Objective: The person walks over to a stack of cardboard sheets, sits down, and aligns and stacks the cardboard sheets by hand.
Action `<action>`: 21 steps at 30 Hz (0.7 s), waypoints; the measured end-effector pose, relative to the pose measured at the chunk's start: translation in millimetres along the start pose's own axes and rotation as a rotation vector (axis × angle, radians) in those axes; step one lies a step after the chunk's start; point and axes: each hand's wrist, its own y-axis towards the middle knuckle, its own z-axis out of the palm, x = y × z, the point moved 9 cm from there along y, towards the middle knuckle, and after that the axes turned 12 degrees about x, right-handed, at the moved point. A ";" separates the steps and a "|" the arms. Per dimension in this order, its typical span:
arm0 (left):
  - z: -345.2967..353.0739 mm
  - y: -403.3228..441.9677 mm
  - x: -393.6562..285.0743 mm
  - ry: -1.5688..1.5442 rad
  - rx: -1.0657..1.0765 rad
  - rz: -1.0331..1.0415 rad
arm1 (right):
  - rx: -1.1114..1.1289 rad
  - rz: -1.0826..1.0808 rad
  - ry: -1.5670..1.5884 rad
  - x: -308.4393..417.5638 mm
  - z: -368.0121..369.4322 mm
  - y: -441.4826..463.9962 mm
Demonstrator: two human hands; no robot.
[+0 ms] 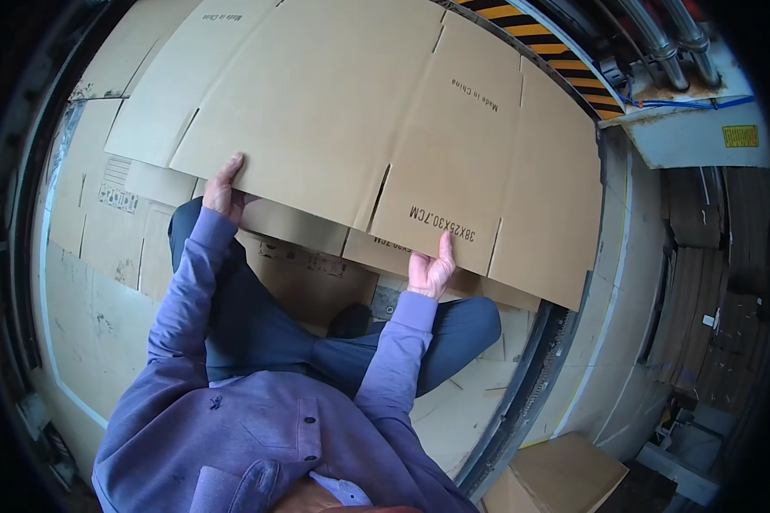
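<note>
A large flat cardboard sheet (316,103) with slots and printed text spans the upper middle of the view. My left hand (224,190) grips its near edge at the left, thumb on top and fingers underneath. Further right, my right hand (432,267) holds the same edge near the printed size marking, its thumb on top and its other fingers mostly hidden below. Beneath the sheet, part of another printed cardboard piece (385,252) shows between my hands.
More flattened cardboard (94,214) covers the floor at the left. A dark metal rail (522,385) runs along the right of my legs, beside a cardboard box (565,479). Machinery with pipes (676,68) and a black-and-yellow striped edge (565,56) stand at the upper right.
</note>
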 end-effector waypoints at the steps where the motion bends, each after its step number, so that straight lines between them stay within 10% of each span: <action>1: 2.0 -1.5 -4.5 0.026 -0.011 0.003 | 0.040 0.013 0.036 -3.1 0.0 1.8; 9: 21.6 -38.0 -77.9 -0.002 -0.081 0.129 | 0.455 0.055 0.276 -31.0 11.2 37.5; 21: 7.8 7.3 -32.2 0.184 -0.101 -0.098 | 0.029 0.026 -0.173 -8.5 23.0 17.2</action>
